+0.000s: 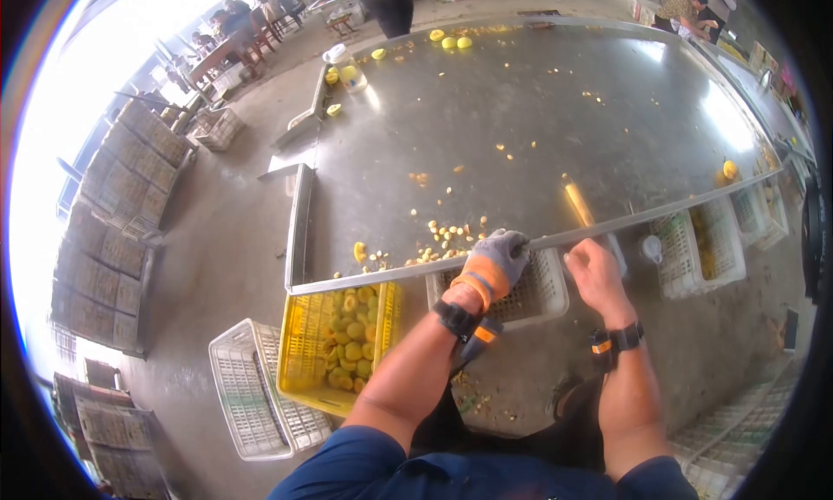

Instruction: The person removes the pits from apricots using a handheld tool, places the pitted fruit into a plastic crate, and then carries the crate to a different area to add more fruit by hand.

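- White crate [247,396] stands on the floor at far left, touching the yellow crate [299,352].
- The yellow crate sits partly under the table rim [382,279] and holds yellow fruit [351,348].
- Scraps [442,235] lie scattered on the steel just inside the rim, near the gloved hand.
- Left hand [496,261], gloved, has its fingers bent over the table rim and no loose item in it.
- White basket [542,296] hangs below the rim, between both wrists.
- Right hand [594,270], bare, is loosely curled at the rim. Whether it holds anything cannot be told.
- A yellow rod [579,203] lies on the table just beyond it, apart from the fingers.
- Judgement: sweep the scraps in short strokes toward the basket and keep the fingers off the sharp edge.
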Motion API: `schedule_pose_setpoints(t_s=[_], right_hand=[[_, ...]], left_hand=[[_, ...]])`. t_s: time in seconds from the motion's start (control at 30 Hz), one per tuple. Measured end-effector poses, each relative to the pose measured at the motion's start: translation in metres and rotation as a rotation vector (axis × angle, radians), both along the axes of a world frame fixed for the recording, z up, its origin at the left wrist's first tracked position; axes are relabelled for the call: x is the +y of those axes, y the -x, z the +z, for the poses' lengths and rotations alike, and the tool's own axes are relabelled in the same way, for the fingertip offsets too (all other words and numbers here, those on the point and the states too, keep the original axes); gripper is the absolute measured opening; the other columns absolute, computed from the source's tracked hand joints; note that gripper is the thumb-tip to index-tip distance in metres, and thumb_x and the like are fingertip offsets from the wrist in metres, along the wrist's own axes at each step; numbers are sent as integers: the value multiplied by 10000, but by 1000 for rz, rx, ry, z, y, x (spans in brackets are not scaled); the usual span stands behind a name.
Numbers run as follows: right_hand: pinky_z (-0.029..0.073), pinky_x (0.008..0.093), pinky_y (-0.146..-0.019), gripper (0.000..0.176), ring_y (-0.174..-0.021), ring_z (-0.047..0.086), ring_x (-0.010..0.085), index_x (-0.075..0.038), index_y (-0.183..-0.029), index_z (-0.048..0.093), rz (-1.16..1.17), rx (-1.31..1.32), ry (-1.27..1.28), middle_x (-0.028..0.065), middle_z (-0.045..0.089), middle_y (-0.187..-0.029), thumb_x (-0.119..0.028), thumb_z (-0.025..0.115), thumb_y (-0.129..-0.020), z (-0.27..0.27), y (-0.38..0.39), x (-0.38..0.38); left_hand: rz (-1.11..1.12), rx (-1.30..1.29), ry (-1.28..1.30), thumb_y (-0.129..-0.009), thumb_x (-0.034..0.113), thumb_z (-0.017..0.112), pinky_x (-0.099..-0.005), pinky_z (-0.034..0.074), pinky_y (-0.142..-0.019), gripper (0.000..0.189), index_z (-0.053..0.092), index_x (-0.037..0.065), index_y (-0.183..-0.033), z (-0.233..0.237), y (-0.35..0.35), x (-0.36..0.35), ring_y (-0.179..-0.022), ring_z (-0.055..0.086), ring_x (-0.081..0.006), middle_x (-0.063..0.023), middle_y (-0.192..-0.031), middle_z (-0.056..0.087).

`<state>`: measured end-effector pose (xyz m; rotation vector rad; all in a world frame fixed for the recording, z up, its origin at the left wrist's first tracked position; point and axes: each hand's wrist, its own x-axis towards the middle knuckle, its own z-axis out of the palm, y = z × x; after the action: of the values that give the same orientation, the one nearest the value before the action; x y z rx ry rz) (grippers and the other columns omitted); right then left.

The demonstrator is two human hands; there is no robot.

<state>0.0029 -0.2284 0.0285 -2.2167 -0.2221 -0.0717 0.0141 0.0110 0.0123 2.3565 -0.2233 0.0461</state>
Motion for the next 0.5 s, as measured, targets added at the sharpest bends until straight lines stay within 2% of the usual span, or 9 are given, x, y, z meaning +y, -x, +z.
schedule_pose_setpoints(t_s=[0.5], right_hand=[[556, 406, -758, 198, -787, 723, 297, 20, -981, 654, 8, 2, -11, 164, 743, -851, -163, 728, -999, -2, -1, 1]], left_hand=[[9, -4, 25, -974, 198, 730, -459, 563, -974, 259, 777, 60, -1188, 0, 2, 1, -1119, 711, -395, -170, -1158, 764]])
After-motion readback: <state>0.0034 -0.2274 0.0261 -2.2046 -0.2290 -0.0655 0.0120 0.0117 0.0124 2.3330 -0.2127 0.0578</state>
